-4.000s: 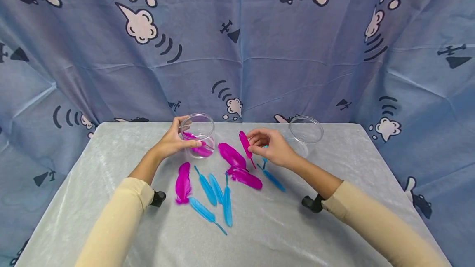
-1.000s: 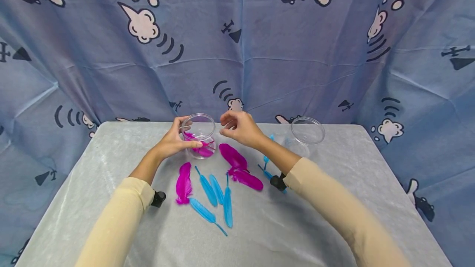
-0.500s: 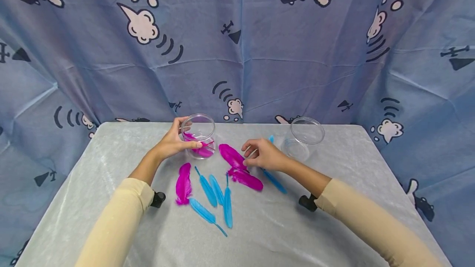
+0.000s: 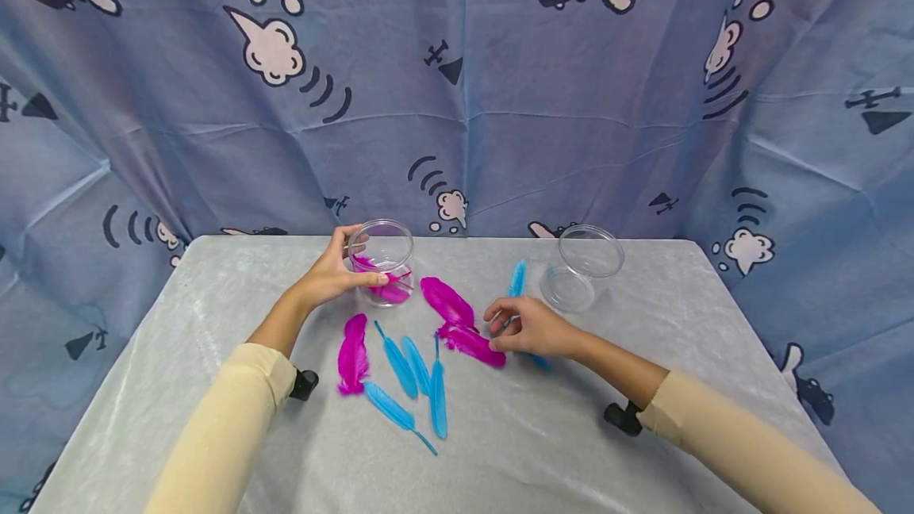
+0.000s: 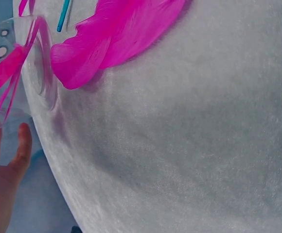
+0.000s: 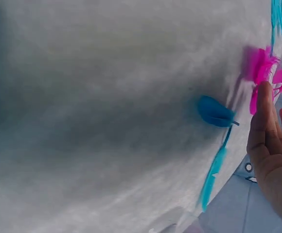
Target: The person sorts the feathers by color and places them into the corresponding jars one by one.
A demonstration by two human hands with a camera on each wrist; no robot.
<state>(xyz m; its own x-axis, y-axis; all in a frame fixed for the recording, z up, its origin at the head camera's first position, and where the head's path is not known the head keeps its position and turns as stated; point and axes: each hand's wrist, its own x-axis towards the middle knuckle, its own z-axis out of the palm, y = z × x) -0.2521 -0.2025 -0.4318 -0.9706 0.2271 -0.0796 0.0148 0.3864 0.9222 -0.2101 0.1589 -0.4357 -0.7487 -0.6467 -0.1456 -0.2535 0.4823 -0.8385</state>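
Note:
My left hand (image 4: 339, 270) grips a clear plastic jar (image 4: 382, 292) by its side, thumb in front and fingers behind. Several magenta feathers lie inside that jar; the left wrist view shows them through its wall. My right hand (image 4: 535, 327) is low over the table, its thumb and fingertips right at the end of a magenta feather (image 4: 471, 343). Another magenta feather (image 4: 446, 300) lies against that one, farther back. In the right wrist view the fingers of the right hand (image 6: 272, 145) overlap the magenta feather (image 6: 262, 68), beside a blue feather (image 6: 214, 111).
A second clear jar (image 4: 571, 284) stands at the back right. Several blue feathers (image 4: 400, 363) lie in the middle foreground, with a magenta feather (image 4: 353, 355) to their left. One blue feather (image 4: 517, 278) lies behind the right hand. A patterned curtain (image 4: 457, 86) hangs behind the table.
My right hand earlier held a magenta feather, went near the left jar without it visible, then came back right and down to the lower magenta feather. The left hand stayed on its jar.

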